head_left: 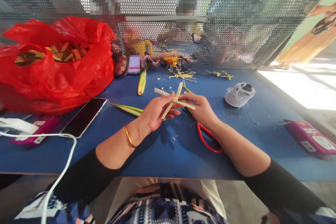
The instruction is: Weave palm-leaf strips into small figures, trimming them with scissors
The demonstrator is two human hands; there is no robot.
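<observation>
A pinwheel-shaped piece of folded pale leaf strips [175, 100], with several arms crossing at a small knot, is held up over the blue table. My left hand [156, 111] pinches it from the left, thumb by the knot and fingers underneath. On the other side, my right hand [201, 107] has its fingers closed at the piece's right arms; its fingertips are partly hidden behind the strips. Red-handled scissors [207, 139] lie under my right forearm, blades mostly covered. Green-and-pale leaves [128, 109] rest just left of my left hand.
On the left stand a red plastic bag [89, 73] of leaf pieces, a phone [83, 117] and a white cable [72, 150]. A thread spool [237, 96] and a magenta box [309, 136] are at right. Leaf scraps [182, 75] lie before a perforated metal screen [231, 35]; people sit beyond it.
</observation>
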